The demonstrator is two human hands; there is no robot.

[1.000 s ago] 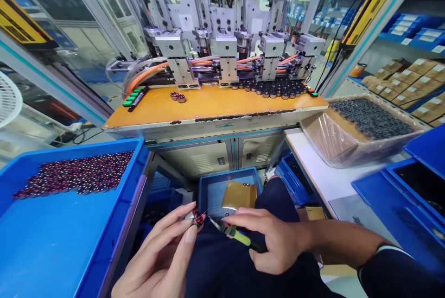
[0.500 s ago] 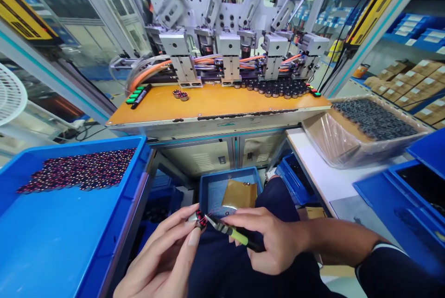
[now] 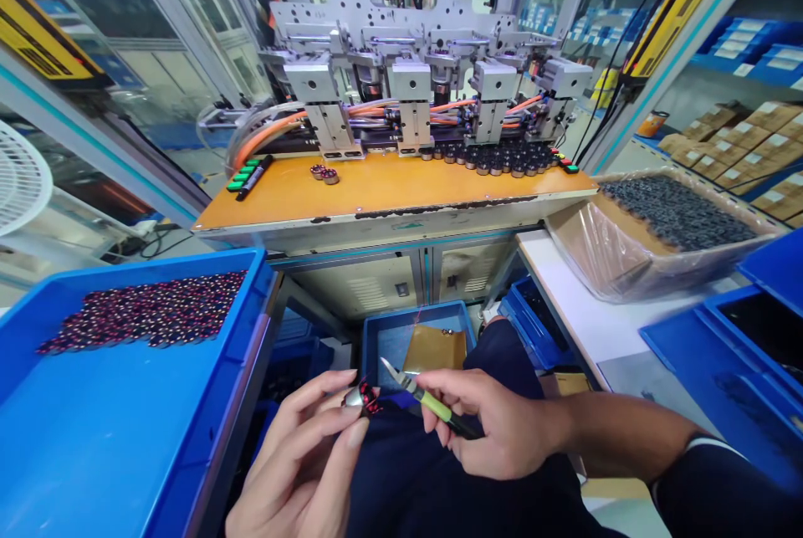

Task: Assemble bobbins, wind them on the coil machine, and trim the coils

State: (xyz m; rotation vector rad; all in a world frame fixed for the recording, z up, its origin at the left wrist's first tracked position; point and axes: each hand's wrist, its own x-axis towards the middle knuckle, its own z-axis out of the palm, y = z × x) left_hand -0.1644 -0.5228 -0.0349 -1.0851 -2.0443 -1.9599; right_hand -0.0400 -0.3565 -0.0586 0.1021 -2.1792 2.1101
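My left hand point(image 3: 307, 458) pinches a small red-wound coil point(image 3: 362, 397) between thumb and fingertips, low in the middle of the view. My right hand point(image 3: 495, 425) grips small cutters with a yellow-green handle point(image 3: 421, 397). Their metal tips point up and left, a little above and to the right of the coil, not touching it. Both hands hover over my dark-trousered lap. A small blue bin point(image 3: 389, 335) with a brown pouch point(image 3: 435, 348) sits just beyond them.
A large blue tray point(image 3: 125, 421) at left holds several red coils point(image 3: 144, 312). An orange worktop point(image 3: 389, 187) carries a winding machine point(image 3: 414, 61), a green marker and two loose coils. At right, a plastic-lined box of dark parts point(image 3: 671, 216) and blue bins point(image 3: 740, 337).
The cutters' tips have lifted up and away from the coil, which they were touching before. My left hand has shifted slightly right. The machine's heads have moved.
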